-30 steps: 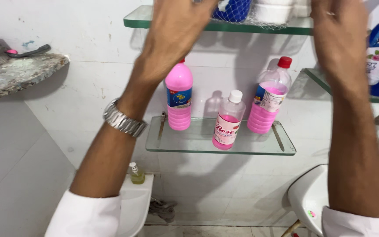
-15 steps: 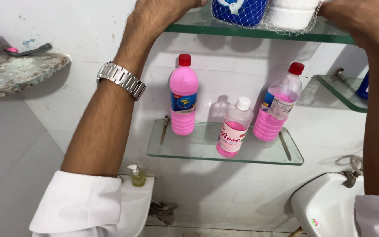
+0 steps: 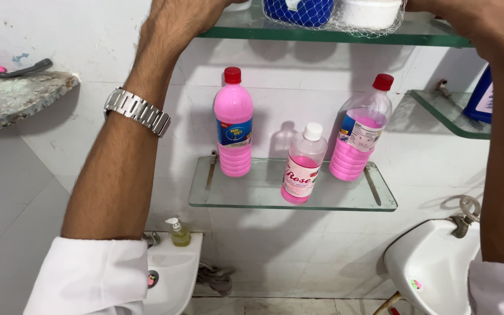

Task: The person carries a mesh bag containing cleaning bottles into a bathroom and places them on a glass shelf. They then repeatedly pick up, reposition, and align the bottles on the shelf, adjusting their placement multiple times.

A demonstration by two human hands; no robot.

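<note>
White tiled walls back two glass shelves. On the upper shelf (image 3: 333, 36), at twelve o'clock, a netted bundle (image 3: 336, 14) lies crosswise between the left hand (image 3: 176, 14) and right hand (image 3: 468, 23), roughly equidistant; finger posture cannot be told. Three pink bottles (image 3: 233, 125) are counted on the lower shelf (image 3: 263, 195).

Three pink bottles (image 3: 233, 125) stand on the lower glass shelf (image 3: 263, 195) above a white basin (image 3: 433, 265).

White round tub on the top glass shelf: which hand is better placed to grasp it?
Right hand, probably: it sits beside the white round tub; the left hand is beyond the blue object.
</note>
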